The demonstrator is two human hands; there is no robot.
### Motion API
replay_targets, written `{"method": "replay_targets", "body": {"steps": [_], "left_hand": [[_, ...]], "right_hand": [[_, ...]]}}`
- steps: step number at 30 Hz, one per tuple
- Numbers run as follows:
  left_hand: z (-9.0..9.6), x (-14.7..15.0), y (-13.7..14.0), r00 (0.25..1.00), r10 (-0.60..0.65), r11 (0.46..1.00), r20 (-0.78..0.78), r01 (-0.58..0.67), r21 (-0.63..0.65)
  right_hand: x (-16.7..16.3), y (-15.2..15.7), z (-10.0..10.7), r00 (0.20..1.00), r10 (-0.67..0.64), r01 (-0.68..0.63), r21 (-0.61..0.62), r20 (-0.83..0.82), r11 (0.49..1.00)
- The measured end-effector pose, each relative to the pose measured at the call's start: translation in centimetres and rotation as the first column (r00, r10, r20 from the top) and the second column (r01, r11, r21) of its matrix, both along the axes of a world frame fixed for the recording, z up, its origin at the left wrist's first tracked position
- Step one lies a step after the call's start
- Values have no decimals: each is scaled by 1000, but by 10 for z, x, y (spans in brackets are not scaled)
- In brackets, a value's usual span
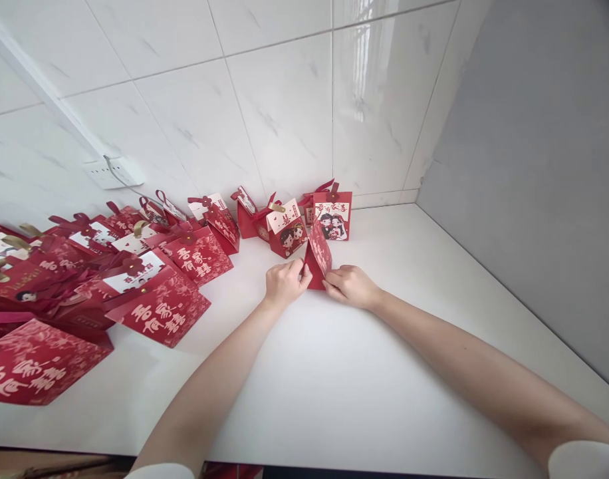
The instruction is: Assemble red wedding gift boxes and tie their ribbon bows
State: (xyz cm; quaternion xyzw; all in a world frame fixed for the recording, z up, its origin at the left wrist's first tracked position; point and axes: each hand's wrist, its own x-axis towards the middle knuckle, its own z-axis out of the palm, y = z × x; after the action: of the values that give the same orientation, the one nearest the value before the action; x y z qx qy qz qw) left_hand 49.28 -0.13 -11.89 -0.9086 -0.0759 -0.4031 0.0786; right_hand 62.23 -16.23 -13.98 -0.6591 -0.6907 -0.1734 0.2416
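Observation:
Between my two hands a small red gift box [316,279] with a peaked top and pale lettering stands on the white table. My left hand [285,281] is closed on its left edge, the thumb against the side. On the other side, my right hand [352,286] pinches the lower right edge with curled fingers. Just behind it are a red box with a cartoon couple [289,238] and another flat-fronted one with a couple and a flower clasp [333,223].
Many similar red boxes with ribbons [159,309] crowd the left of the white table [304,392]. A tiled wall [284,113] with a socket and cable [112,173] rises behind. A grey panel [534,166] bounds the right side. Below the front edge, cardboard [45,464] shows.

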Motion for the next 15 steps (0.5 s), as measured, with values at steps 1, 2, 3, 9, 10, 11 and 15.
{"method": "replay_targets", "body": {"steps": [1, 2, 3, 9, 10, 11, 15], "left_hand": [[0, 0, -1, 1000, 5, 1000, -3, -5, 9], [0, 1, -2, 1000, 9, 1000, -2, -9, 18], [0, 1, -2, 1000, 10, 1000, 0, -10, 25], [-2, 1, -2, 999, 3, 1000, -33, -4, -17], [-3, 1, -1, 999, -13, 999, -48, 11, -43], [-3, 0, 1, 997, -35, 997, -68, 31, -70], [-4, 1, 16, 988, -88, 967, -130, 53, -249]], "right_hand": [[0, 0, 0, 1000, 3, -3, 2, 0, 1000], [1, 0, 0, 1000, 3, -3, 5, 1, 1000], [1, 0, -1, 1000, 4, -4, 8, 3, 1000], [0, 0, -1, 1000, 6, -6, 1, -2, 1000], [0, 0, 0, 1000, 14, -14, -5, -19, 1000], [-1, -1, 0, 999, 26, -27, -12, -47, 1000], [3, -3, 4, 946, 4, 21, 72, -324, 997]]}}
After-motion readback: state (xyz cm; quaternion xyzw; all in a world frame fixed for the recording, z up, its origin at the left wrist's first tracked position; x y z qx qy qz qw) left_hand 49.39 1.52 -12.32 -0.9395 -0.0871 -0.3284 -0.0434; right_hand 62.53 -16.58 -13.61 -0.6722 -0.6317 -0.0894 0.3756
